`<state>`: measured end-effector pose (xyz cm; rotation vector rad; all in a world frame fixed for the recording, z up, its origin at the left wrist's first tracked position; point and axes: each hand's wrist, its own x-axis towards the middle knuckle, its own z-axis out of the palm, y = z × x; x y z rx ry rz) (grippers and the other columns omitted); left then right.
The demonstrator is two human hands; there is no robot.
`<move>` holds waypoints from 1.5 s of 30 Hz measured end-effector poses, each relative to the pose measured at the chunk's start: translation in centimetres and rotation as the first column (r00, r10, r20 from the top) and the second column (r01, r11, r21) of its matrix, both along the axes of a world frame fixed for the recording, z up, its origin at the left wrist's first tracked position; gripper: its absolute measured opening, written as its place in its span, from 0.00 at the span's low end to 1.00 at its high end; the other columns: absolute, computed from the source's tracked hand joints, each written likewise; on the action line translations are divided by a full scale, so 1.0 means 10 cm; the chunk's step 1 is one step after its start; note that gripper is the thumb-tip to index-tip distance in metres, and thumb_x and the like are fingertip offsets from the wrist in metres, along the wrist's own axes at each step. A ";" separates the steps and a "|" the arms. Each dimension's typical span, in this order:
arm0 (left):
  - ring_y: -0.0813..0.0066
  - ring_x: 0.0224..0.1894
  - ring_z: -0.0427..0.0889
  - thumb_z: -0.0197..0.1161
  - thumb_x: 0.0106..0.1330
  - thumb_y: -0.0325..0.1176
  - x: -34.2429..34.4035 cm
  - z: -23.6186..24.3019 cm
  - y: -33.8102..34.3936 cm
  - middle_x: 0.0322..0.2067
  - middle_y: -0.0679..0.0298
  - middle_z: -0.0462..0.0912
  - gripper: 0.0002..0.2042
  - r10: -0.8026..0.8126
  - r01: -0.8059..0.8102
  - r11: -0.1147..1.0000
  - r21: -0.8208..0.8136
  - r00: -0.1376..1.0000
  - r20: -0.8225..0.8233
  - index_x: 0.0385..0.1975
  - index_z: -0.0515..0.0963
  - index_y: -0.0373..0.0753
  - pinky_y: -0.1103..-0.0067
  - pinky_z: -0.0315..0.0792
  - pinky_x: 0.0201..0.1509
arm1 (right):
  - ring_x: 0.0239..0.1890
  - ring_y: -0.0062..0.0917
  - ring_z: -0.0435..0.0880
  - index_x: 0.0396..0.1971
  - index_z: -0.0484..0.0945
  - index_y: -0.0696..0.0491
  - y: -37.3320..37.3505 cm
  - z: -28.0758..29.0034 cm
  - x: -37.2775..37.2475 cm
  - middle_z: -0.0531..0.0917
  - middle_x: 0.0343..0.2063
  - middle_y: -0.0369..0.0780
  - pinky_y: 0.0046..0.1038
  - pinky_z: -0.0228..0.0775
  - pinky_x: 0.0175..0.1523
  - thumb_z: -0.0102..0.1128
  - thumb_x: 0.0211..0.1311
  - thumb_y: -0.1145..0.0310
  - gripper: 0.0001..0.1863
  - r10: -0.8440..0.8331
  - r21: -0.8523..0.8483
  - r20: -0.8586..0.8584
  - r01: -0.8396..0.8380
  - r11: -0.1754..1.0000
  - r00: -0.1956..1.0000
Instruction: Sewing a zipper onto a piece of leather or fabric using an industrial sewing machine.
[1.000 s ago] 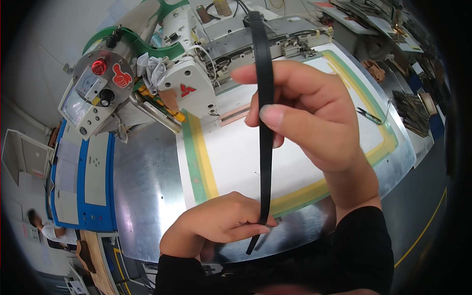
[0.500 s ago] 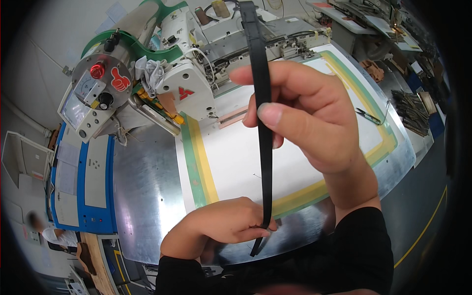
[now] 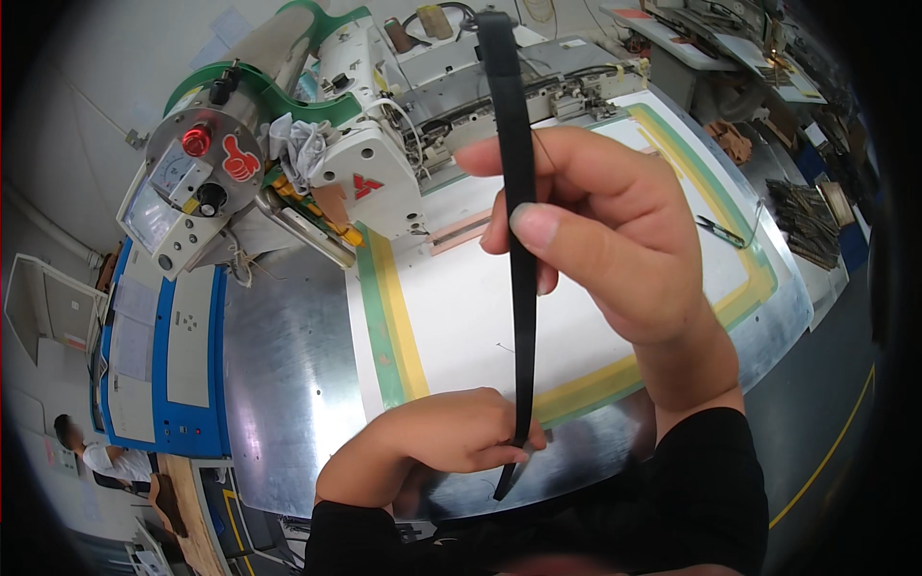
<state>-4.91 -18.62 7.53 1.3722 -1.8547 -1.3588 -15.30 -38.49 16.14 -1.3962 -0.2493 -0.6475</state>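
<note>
A long, narrow black strap (image 3: 521, 317) stands nearly upright before me, with a wider, thicker-looking section at its top. My right hand (image 3: 619, 240) is closed on it above the middle, thumb in front and fingers behind. Lower down, my left hand (image 3: 461, 427) grips the strap close to its bottom end, whose tip pokes out below the fingers. Some of the left fingers are hidden. A fine dark thread seems to hang beside the strap near my right index finger. Under both hands lies a white work surface (image 3: 451, 326) bordered with yellow and green tape.
An industrial sewing machine (image 3: 370, 182) with a green-rimmed drum and control panel stands at the far left. Thread snips (image 3: 720, 230) lie on the right of the surface. A blue-and-white cabinet (image 3: 192, 346) is at left, a bundle of dark strips (image 3: 805, 223) at right. Another person (image 3: 113, 461) sits far left.
The strap's upper end has shifted slightly right and down, and my right hand has moved a little with it. Both hands keep their grip. The whole view has shifted slightly.
</note>
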 end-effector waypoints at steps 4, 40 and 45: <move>0.43 0.46 0.86 0.63 0.71 0.30 0.01 -0.01 0.01 0.43 0.46 0.87 0.13 0.009 -0.010 1.000 -0.015 1.000 -0.021 0.49 0.81 0.29 0.63 0.78 0.53 | 0.29 0.11 0.79 0.59 0.78 0.67 0.00 -0.01 0.02 0.87 0.33 0.39 0.13 0.71 0.33 0.59 0.71 0.70 0.22 0.004 -0.004 0.006 -0.004 1.000 1.000; 0.45 0.48 0.86 0.64 0.71 0.31 0.05 -0.03 -0.03 0.43 0.47 0.88 0.14 0.035 -0.039 0.997 0.067 0.997 0.066 0.52 0.81 0.31 0.62 0.77 0.54 | 0.30 0.11 0.79 0.59 0.79 0.66 0.02 -0.04 0.00 0.87 0.34 0.38 0.13 0.72 0.34 0.59 0.71 0.71 0.21 -0.003 -0.001 0.052 0.003 1.000 0.999; 0.53 0.52 0.86 0.64 0.74 0.32 0.05 -0.01 -0.03 0.47 0.51 0.88 0.13 0.013 -0.031 0.990 0.139 0.992 0.126 0.53 0.82 0.32 0.66 0.78 0.58 | 0.31 0.11 0.80 0.59 0.79 0.66 0.01 -0.04 0.00 0.87 0.34 0.38 0.13 0.72 0.35 0.59 0.72 0.71 0.21 0.002 -0.018 0.069 0.000 1.000 0.998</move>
